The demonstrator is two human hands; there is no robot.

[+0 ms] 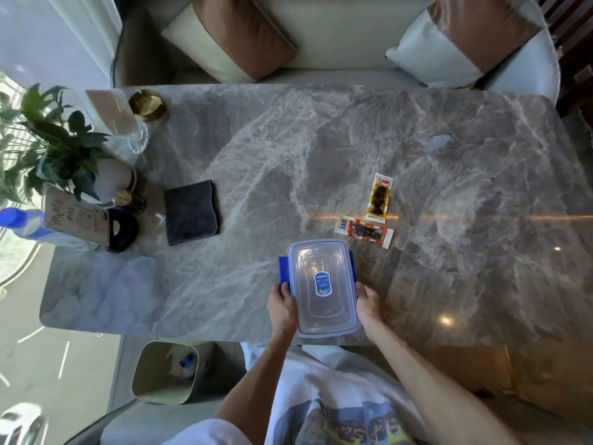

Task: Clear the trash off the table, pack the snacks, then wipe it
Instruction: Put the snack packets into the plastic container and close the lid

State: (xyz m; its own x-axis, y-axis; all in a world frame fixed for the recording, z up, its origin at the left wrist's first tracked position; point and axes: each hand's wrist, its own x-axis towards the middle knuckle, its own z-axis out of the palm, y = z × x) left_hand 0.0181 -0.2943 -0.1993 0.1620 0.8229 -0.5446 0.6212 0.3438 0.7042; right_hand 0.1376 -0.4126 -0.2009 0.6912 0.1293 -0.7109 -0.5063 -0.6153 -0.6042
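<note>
A clear plastic food container (322, 285) with blue side clips and its lid on sits at the near edge of the grey marble table (288, 149). My left hand (281, 306) grips its left side and my right hand (368, 301) grips its right side. Two wrapped snacks lie just beyond it: a yellow packet (379, 198) and a red-and-white packet (364, 231). A folded dark grey cloth (191, 211) rests to the left. A beige trash bin (167, 372) with some trash inside stands on the floor below the table's near edge.
At the table's left end stand a potted plant (64, 146), a blue-capped bottle (22, 223), a brown paper bag (77, 220), a glass (136, 136) and a brass dish (148, 104). A sofa with cushions (237, 36) lines the far side.
</note>
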